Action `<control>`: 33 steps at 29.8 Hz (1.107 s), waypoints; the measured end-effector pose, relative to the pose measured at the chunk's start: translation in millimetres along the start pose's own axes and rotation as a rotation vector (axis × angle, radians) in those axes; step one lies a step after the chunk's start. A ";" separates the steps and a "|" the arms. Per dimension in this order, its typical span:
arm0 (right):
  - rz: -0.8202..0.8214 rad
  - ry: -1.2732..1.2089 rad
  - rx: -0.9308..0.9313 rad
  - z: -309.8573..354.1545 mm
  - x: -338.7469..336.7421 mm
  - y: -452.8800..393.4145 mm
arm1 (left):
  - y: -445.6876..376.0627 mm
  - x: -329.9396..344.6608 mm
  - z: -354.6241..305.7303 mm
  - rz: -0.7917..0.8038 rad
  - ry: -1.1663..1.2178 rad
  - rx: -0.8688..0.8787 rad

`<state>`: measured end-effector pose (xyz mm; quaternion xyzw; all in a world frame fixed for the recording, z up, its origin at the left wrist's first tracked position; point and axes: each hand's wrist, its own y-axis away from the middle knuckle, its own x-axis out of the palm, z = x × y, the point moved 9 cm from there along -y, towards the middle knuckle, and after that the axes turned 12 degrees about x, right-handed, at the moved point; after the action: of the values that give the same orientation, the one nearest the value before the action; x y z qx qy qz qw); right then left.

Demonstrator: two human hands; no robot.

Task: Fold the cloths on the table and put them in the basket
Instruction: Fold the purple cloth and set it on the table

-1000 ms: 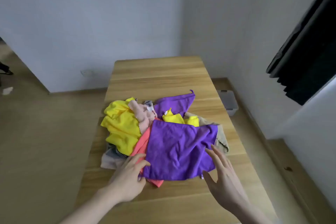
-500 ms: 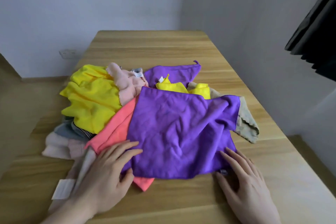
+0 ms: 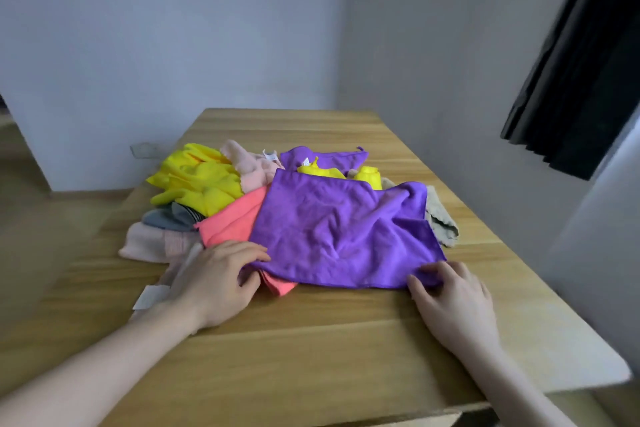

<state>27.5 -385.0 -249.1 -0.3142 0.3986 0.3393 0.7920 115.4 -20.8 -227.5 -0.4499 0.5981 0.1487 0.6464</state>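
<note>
My left hand (image 3: 216, 282) grips the near left corner of the purple cloth (image 3: 341, 230), fingers on top and thumb curled beneath the edge. My right hand (image 3: 453, 302) pinches the near right corner of the same cloth between thumb and fingers. The purple cloth lies spread, slightly wrinkled, on top of the pile at the middle of the tabletop (image 3: 311, 350). Beneath it, touching, lies a coral cloth (image 3: 235, 220), its corner protruding at the near edge. A yellow cloth (image 3: 199, 180) and a pale pink cloth (image 3: 247, 165) lie to the left. A second purple cloth (image 3: 325, 158) lies behind. A beige cloth (image 3: 440, 220) protrudes on the right.
</note>
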 end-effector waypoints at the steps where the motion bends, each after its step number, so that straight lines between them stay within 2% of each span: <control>1: -0.006 0.020 -0.003 0.1 -9.5 5.9 | 0.4 -8.9 -6.7 0.035 -0.023 0.024; 5: 0.051 0.206 -0.005 -3.6 -23.2 16.6 | -12.9 -39.6 -22.9 0.202 -0.145 0.125; 8: 0.189 0.317 0.042 -7.8 -30.0 22.7 | -26.9 -64.1 -40.3 0.273 -0.231 0.153; 11: 0.274 0.319 0.032 -5.2 -49.9 37.0 | -36.4 -99.9 -73.7 0.147 -0.243 0.151; 15: 0.202 0.095 -0.100 19.5 -98.8 56.9 | -37.2 -142.9 -145.6 -0.049 -0.101 0.253; 18: 0.188 -0.074 -0.171 27.5 -127.8 79.2 | -26.3 -157.3 -207.7 -0.078 0.015 0.373; 21: 0.265 -0.096 -0.214 20.4 -127.9 104.6 | -11.5 -139.6 -252.6 0.048 0.048 0.433; 24: 0.355 -0.013 -0.263 5.9 -117.9 132.5 | 14.1 -105.4 -283.1 0.246 0.092 0.431; 26: 0.392 0.008 -0.266 -4.8 -112.5 146.1 | 35.3 -84.7 -288.3 0.375 0.117 0.412; 28: 0.398 0.021 -0.269 -13.9 -108.2 155.4 | 52.9 -71.2 -278.6 0.431 0.109 0.381; 33: 0.378 0.014 -0.344 -6.0 -106.6 171.4 | 64.0 -61.6 -203.5 0.354 0.082 0.196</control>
<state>-158.1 -322.0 -200.9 -0.3669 0.3922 0.5418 0.6466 -76.3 -118.9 -173.1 -0.2783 0.7051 0.1824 0.6262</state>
